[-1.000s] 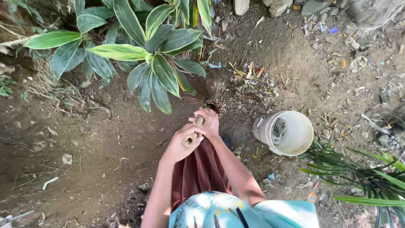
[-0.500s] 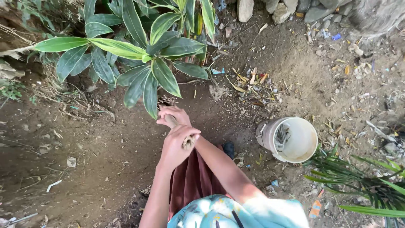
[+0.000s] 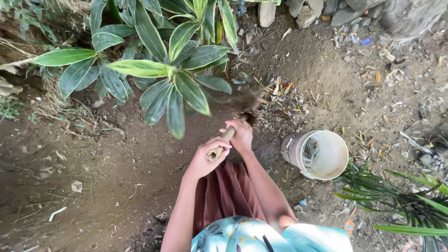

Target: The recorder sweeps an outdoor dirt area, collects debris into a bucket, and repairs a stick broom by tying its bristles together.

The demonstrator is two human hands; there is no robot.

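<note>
Both hands grip a short broom with a wooden handle (image 3: 223, 143). My left hand (image 3: 205, 159) closes around the handle's near end. My right hand (image 3: 239, 134) holds it farther down, close to the bristles. The brown bristles (image 3: 246, 103) are blurred over the dirt, just right of a leafy green plant (image 3: 168, 60). A small heap of dry leaves and litter (image 3: 282, 95) lies right beyond the bristles. My reddish-brown skirt and light blue top fill the bottom centre.
A white bucket (image 3: 331, 156) holding scraps stands on the soil to my right. Spiky palm fronds (image 3: 401, 196) spread at the lower right. Stones (image 3: 303, 11) line the top edge. Scattered litter (image 3: 74, 185) dots the bare dirt on the left.
The broom swung from the left under the plant back to the right, toward the leaf heap. Both hands moved right with it and kept their grip.
</note>
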